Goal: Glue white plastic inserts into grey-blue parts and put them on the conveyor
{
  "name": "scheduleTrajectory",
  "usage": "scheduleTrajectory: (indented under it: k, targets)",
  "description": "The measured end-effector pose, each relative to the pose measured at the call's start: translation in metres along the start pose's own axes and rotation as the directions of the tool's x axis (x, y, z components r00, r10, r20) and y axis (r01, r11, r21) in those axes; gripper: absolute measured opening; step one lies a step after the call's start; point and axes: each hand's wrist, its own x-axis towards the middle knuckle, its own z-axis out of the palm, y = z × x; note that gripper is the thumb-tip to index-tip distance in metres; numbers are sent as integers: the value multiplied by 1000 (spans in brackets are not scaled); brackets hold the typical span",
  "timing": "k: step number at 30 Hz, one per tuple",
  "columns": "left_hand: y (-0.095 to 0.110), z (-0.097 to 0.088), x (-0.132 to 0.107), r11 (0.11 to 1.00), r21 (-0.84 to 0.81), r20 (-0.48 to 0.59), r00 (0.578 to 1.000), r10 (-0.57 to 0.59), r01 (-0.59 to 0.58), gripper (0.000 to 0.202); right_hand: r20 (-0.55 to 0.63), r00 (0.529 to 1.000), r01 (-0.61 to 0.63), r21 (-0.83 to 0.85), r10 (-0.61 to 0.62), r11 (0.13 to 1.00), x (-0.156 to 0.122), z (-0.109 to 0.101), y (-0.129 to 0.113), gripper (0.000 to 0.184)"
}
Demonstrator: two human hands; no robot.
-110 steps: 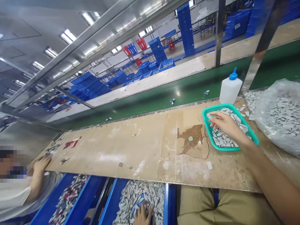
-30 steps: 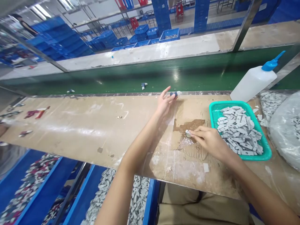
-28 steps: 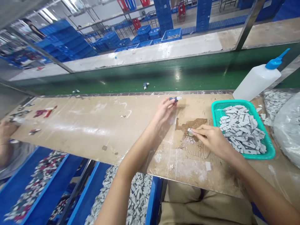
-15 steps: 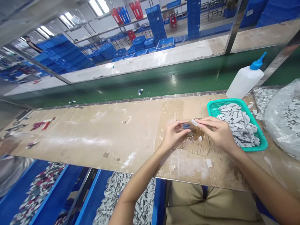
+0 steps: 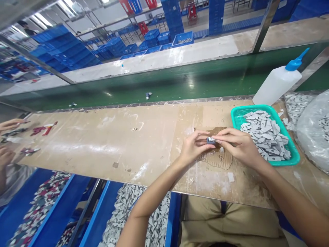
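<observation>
Both hands meet over the desk centre-right, just above a stained cardboard patch. The left hand and right hand each pinch the same small part, a dark piece w/ a white piece against it, held betw. thumb and forefinger tips from opposite sides. Both sets of fingers are closed on it, prob. so the two bits stay lined up and off the messy surface. Wrists are low and forearms angle in from the bottom edge, w/ the elbows apart and the other fingers curled loosely. A teal basket of grey pieces sits just beside the right hand, likely for short reach. A squeeze bottle leans behind it and a clear bag lies at far right. Blue bins of more pieces sit under the desk edge near the left arm. A green belt runs beyond. A co-worker's hand shows at far left, well apart.
</observation>
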Motion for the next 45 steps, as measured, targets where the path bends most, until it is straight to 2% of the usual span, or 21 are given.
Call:
scheduleTrajectory:
  k: [8, 13, 16, 19, 22, 27, 32, 38, 42, 45]
  targets:
    - [0, 0, -2, 1000, -25, 4, 1000, -14, 15, 55, 55, 999, -1, 4, 0, 1000, 0, 0, -1, 25]
    - [3, 0, -5, 996, -4, -20, 996, -84, 84, 57, 118, 993, 24, -7, -23, 1000, -4, 4, 10, 37]
    - [4, 2, -6, 993, -15, -35, 993, -114, 114, 57, 144, 990, -10, 11, 8, 1000, -5, 6, 16, 41]
    - [5, 4, -6, 990, -61, -40, 991, -129, 127, 56, 178, 983, -43, 38, 35, 998, -4, 8, 17, 37]
    - [6, 4, -6, 984, -103, -48, 987, -151, 145, 56, 209, 978, -25, 33, 18, 999, -2, 8, 16, 31]
    - [10, 3, -3, 983, -88, -36, 986, -165, 161, 55, 171, 985, 39, -12, -36, 999, -4, 12, 16, 37]
    - [15, 2, 0, 990, -56, -79, 988, -131, 127, 60, 89, 995, -50, -20, 52, 999, -4, 10, 12, 39]
    - [13, -3, 0, 985, -42, -72, 983, -169, 166, 40, 139, 989, -49, 51, 42, 997, -2, 8, 10, 33]
    - [11, 0, 2, 974, -41, -105, 969, -226, 222, 45, 185, 981, -76, 81, 60, 994, 0, 8, 10, 32]
    - [9, 1, 6, 957, -115, -70, 959, -275, 266, 54, 228, 966, -148, 111, 120, 983, 3, 2, 10, 29]
